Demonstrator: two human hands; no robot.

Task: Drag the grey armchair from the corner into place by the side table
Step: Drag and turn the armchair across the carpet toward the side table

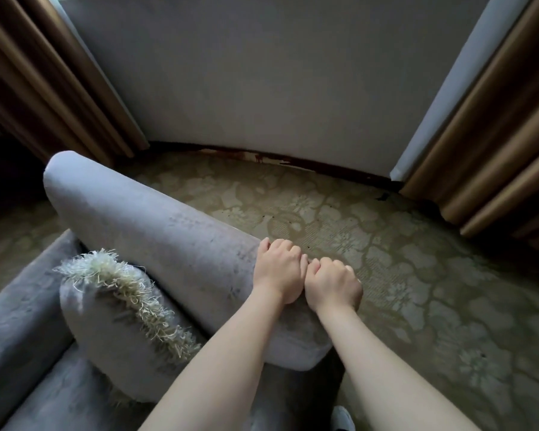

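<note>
Now both hands, left (pixel 277 269) and right (pixel 333 283), clenched side by side (knuckles touching) over the grey armchair (pixel 156 225) armrest.

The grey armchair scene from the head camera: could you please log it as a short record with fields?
object: grey velvet armchair, seen from above
left hand: curled over the top of the armrest
right hand: beside the left hand, touching it, gripping the same armrest
on seat: grey cushion with cream shaggy fringe, leaning against the armrest
floor: green floral patterned carpet
backdrop: pale wall panel between brown curtains
side table: not in view
</note>
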